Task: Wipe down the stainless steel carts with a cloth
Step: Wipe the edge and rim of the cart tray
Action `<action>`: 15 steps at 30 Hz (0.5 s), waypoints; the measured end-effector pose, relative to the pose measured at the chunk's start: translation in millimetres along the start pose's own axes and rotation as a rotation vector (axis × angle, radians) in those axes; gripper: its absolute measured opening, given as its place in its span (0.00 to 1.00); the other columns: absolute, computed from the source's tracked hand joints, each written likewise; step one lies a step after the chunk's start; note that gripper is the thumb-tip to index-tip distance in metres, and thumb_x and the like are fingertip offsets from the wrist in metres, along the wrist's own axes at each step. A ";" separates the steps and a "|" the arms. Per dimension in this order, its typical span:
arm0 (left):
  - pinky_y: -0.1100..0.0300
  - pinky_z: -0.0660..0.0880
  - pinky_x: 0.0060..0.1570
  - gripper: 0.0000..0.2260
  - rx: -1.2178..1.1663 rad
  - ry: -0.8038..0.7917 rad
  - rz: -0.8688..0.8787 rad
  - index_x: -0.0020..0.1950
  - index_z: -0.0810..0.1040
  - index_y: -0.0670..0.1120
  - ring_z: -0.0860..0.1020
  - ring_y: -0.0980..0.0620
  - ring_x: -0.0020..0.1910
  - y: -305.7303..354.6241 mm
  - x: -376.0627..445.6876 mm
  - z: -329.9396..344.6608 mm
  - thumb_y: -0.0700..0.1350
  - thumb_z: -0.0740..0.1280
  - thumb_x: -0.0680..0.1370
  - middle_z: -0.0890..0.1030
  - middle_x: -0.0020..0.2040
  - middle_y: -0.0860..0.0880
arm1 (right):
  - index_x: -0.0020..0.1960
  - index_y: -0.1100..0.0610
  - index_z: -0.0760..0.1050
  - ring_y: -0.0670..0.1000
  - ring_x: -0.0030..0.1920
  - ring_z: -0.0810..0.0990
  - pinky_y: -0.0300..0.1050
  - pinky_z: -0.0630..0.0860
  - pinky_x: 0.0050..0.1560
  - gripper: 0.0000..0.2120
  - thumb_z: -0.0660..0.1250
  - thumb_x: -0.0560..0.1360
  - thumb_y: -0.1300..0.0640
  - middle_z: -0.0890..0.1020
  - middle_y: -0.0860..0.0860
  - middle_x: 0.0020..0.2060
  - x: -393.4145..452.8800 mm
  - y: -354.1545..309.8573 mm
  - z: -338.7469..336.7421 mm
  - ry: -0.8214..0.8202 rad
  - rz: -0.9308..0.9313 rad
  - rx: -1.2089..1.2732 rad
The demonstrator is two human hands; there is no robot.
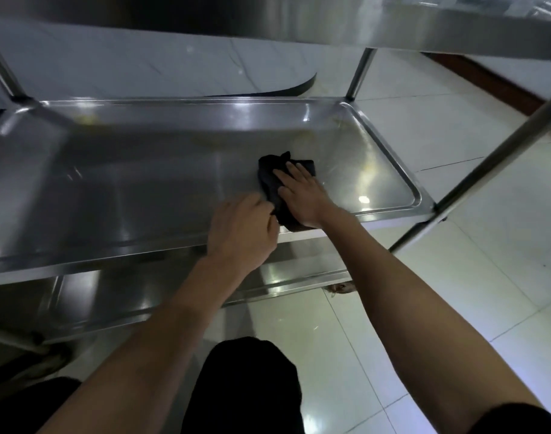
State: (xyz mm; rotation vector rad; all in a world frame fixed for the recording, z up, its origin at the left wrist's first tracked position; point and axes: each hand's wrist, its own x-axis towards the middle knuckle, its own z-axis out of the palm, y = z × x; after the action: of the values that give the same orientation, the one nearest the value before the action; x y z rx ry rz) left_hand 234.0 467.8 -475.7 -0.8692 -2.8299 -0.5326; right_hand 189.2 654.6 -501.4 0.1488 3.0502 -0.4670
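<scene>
Black cloth (272,180) on middle shelf (111,189) of steel cart, rt-of-centre, near front rim.

Cloth bunched, long axis running near-to-far, slightly diagonal. Right hand (302,195) flat on top, fingers straight and a little spread, pressing it to the steel. Left hand (242,230) at cloth's near-left edge, fingers curled; looks to pinch the edge, contact partly hidden. Right hand is nearer cloth centre. Yellowish smears (302,136) lie beyond the fingertips, toward far rim. Lower shelf (142,296) beneath; tiled floor (455,245) around.
</scene>
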 end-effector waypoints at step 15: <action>0.56 0.68 0.37 0.13 0.087 0.099 -0.033 0.36 0.77 0.48 0.76 0.46 0.36 15.3 8.3 33.0 0.47 0.64 0.80 0.74 0.38 0.51 | 0.80 0.50 0.53 0.53 0.80 0.45 0.57 0.45 0.78 0.25 0.48 0.83 0.51 0.50 0.53 0.81 2.6 190.3 -53.9 0.159 0.438 -0.005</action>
State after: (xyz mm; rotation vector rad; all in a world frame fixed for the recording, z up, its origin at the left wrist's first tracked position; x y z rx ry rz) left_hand 235.0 496.1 -500.0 -0.7602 -2.7589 -0.4394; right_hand 204.2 851.8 -506.6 0.8679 3.0294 -0.4300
